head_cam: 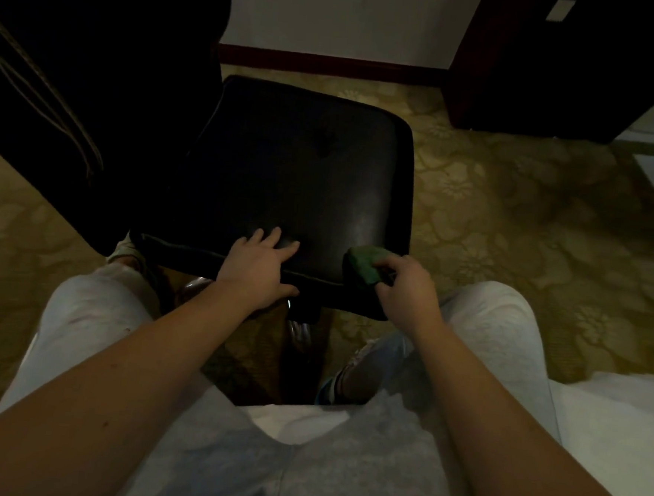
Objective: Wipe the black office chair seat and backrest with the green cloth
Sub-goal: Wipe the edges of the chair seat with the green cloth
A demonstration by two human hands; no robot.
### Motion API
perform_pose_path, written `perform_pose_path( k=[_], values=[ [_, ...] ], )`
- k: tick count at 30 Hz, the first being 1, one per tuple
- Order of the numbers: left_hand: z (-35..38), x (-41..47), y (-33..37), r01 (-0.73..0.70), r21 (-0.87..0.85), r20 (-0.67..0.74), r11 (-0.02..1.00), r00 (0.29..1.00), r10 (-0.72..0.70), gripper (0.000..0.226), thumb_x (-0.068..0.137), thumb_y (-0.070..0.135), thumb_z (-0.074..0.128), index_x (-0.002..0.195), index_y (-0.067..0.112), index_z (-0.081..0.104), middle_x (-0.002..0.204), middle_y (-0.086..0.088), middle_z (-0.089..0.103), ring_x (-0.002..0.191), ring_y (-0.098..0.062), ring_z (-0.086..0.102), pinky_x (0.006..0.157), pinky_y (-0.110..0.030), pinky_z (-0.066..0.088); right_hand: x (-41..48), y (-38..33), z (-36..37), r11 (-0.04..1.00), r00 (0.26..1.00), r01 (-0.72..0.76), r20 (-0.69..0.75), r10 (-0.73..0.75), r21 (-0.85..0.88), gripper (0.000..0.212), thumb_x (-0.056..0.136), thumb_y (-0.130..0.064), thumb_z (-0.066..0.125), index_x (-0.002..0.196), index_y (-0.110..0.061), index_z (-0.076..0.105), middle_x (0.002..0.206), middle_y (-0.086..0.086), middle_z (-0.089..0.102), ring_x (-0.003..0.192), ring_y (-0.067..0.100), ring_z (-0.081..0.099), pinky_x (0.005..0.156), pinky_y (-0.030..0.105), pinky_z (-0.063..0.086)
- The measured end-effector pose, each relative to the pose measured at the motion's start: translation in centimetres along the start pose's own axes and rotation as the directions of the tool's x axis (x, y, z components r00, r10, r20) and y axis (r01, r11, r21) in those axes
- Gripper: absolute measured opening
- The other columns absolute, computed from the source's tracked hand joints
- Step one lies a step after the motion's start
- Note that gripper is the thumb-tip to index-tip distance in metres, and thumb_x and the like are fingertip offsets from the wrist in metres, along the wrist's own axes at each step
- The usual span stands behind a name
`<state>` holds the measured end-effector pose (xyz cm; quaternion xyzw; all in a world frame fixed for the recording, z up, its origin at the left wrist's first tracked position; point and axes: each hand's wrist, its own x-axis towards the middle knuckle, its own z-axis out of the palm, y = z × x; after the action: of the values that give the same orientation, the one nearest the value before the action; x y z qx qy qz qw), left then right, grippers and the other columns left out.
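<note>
At the seat's (284, 167) near edge, the right hand (404, 288) grips the folded green cloth (363, 266) while the left hand (258, 262), fingers spread flat, steadies the chair; wipe with firm overlapping strokes.

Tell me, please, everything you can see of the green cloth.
The green cloth is a small piece of dark green, soft-looking fabric, bunched into a thick wad rather than spread flat. The right hand grips it, thumb and fingers curled round its near side. It sits at the near right corner of the black seat, by the front edge. Whether it presses on the surface cannot be told in this dim light.
</note>
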<state>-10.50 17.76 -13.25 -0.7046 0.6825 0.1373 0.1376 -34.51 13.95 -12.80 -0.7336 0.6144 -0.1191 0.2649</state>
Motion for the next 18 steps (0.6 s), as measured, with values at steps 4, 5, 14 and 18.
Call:
perform_pose_path(
  k=[4,5,14,18],
  values=[
    [-0.2,-0.2,0.3,0.004,-0.003,-0.004,1.0,1.0,-0.004,0.09,0.087,0.068,0.056,0.157,0.038,0.01,0.167,-0.005,0.007,0.152,-0.03,0.013,0.121,-0.045,0.019,-0.7,-1.3,1.2,0.992,0.991,0.128,0.031,-0.128,0.008,0.038,0.083,-0.01,0.063,0.12,-0.018,0.066,0.121,0.003,0.056,0.106,0.023,0.058,0.092,0.03,0.045],
    [-0.1,-0.1,0.2,0.004,-0.005,0.0,1.0,1.0,-0.004,0.09,0.087,0.068,0.056,0.157,0.038,0.009,0.167,-0.005,0.006,0.152,-0.03,0.013,0.121,-0.045,0.019,-0.8,-1.5,1.4,0.991,0.99,0.134,0.039,-0.135,0.026,0.037,0.084,-0.01,0.064,0.12,-0.018,0.066,0.12,0.002,0.055,0.106,0.021,0.058,0.093,0.03,0.046],
    [-1.8,-0.1,-1.9,-0.06,0.081,0.059,0.995,0.997,0.056,0.087,0.087,0.068,0.056,0.155,0.045,0.007,0.166,0.004,0.009,0.152,-0.022,0.014,0.121,-0.054,0.005,0.7,0.6,0.3,1.0,0.993,0.001,-0.114,0.002,0.026,0.045,0.081,-0.002,0.058,0.124,-0.017,0.065,0.125,0.012,0.052,0.113,0.031,0.053,0.097,0.031,0.042],
    [-1.7,0.0,-1.4,-0.051,0.091,0.059,0.995,0.997,0.046,0.088,0.086,0.069,0.056,0.155,0.044,0.008,0.167,0.003,0.009,0.152,-0.023,0.015,0.122,-0.055,0.009,0.6,1.0,0.2,0.998,1.0,-0.015,0.008,0.015,-0.055,0.045,0.087,-0.005,0.057,0.13,-0.015,0.061,0.125,0.014,0.05,0.109,0.034,0.055,0.094,0.031,0.042]
  ],
)
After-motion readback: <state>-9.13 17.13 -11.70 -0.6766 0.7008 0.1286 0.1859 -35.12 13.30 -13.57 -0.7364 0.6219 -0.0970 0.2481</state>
